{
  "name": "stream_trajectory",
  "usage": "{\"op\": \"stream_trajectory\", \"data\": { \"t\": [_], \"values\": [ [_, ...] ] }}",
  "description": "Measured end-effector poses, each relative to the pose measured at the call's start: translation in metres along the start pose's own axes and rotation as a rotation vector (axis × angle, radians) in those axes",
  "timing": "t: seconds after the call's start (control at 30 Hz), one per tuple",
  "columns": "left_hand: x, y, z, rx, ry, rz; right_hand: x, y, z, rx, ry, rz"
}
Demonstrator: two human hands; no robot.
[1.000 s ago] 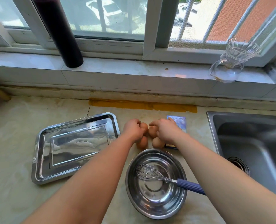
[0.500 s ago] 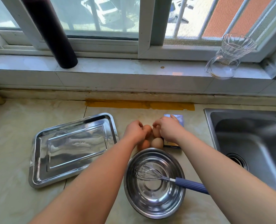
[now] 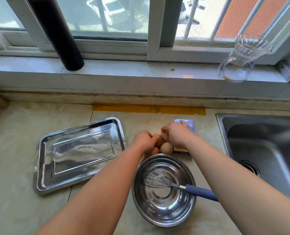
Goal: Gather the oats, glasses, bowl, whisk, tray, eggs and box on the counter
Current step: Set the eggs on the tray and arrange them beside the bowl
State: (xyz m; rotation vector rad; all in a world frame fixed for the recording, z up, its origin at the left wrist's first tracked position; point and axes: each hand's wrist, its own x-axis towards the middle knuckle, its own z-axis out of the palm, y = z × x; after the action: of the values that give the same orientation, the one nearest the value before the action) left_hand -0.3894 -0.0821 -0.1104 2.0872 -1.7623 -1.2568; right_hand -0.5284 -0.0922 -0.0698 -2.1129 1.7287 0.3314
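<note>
Several brown eggs (image 3: pixel 166 148) lie in a cluster on the counter just behind a steel bowl (image 3: pixel 136 187). My left hand (image 3: pixel 143 141) curls over the left egg (image 3: pixel 158 140) of the cluster. My right hand (image 3: pixel 176 137) rests its fingertips on the far egg and covers part of a small blue box (image 3: pixel 187 123) lying flat behind it. A wire whisk (image 3: pixel 159 179) with a blue handle lies inside the bowl, its handle over the right rim. A shiny steel tray (image 3: pixel 39 168) sits to the left. No oats or drinking glasses are in view.
A steel sink (image 3: pixel 263 150) is sunk into the counter at the right. On the window sill stand a clear glass jug (image 3: pixel 239 65) at the right and a dark cylinder (image 3: pixel 61 39) at the left. Yellow tape (image 3: pixel 147 108) runs along the counter's back edge.
Both hands stay on the eggs. The right hand has lifted off the near egg, which now lies bare on the counter.
</note>
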Motion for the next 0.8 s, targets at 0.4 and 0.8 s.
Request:
{"op": "stream_trajectory", "data": {
  "t": [0.4, 0.8],
  "values": [
    [-0.003, -0.003, 0.003, 0.025, -0.039, -0.055, -0.001, 0.002, 0.008, 0.072, 0.007, -0.016],
    [-0.002, -0.007, 0.0, 0.035, 0.003, 0.001, 0.001, -0.004, 0.006, 0.069, -0.052, 0.002]
  ]
}}
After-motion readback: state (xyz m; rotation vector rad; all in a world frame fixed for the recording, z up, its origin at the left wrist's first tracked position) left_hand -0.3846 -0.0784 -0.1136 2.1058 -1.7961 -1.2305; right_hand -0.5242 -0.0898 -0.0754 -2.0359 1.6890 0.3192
